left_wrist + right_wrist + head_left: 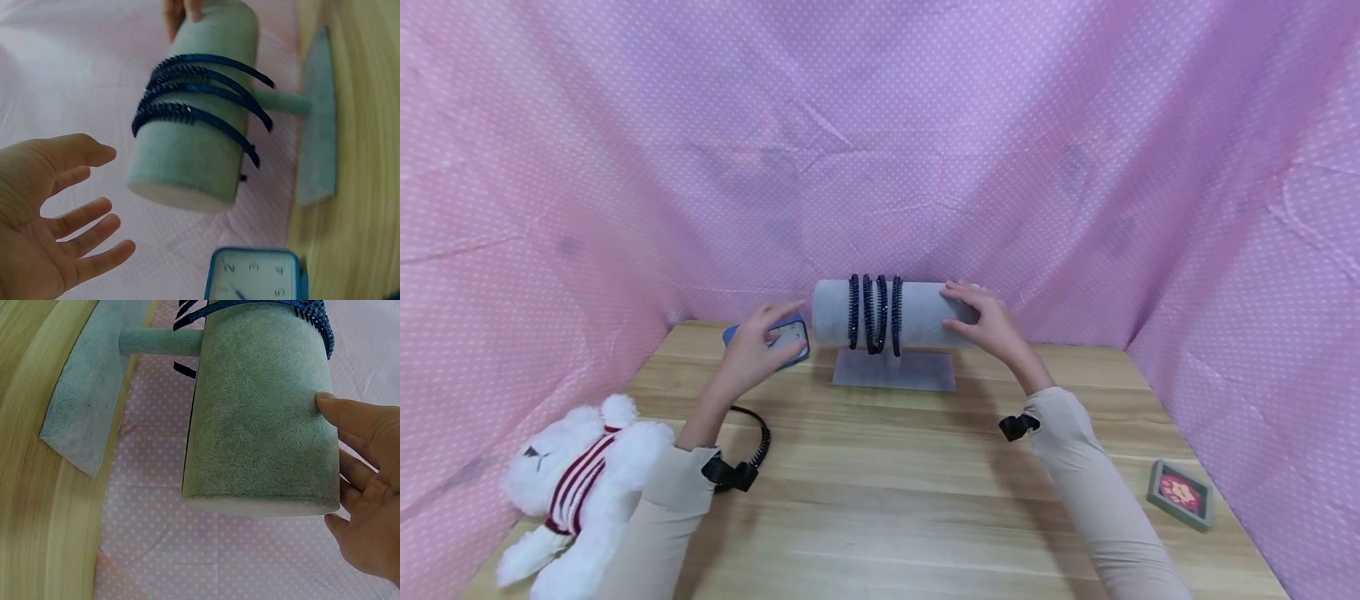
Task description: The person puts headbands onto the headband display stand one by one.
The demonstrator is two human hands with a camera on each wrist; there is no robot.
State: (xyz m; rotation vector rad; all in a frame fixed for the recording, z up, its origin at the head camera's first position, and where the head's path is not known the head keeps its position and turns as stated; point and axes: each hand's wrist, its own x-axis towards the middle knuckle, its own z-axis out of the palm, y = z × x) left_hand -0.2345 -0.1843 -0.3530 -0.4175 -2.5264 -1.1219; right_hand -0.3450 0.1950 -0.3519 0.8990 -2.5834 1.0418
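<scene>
A grey plush-covered headband stand (925,315), a horizontal roll on a post and flat base, stands toward the back of the table. Several dark headbands (882,312) with toothed inner sides sit around its roll, left of the middle. Left of the roll, apart from it, my left hand (754,350) has its fingers spread with nothing between them. My right hand (988,325) rests on the roll's right end; its thumb (350,415) touches the plush and the other fingers lie partly hidden behind. Another dark headband (765,437) lies on the table beside my left wrist, partly covered by it.
A blue-framed clock (256,272) stands behind my left hand. At the left lies a white plush toy (617,467) in a striped top. A small framed picture (1180,496) lies near the table's right edge. Pink dotted cloth (880,167) hangs around the back and sides.
</scene>
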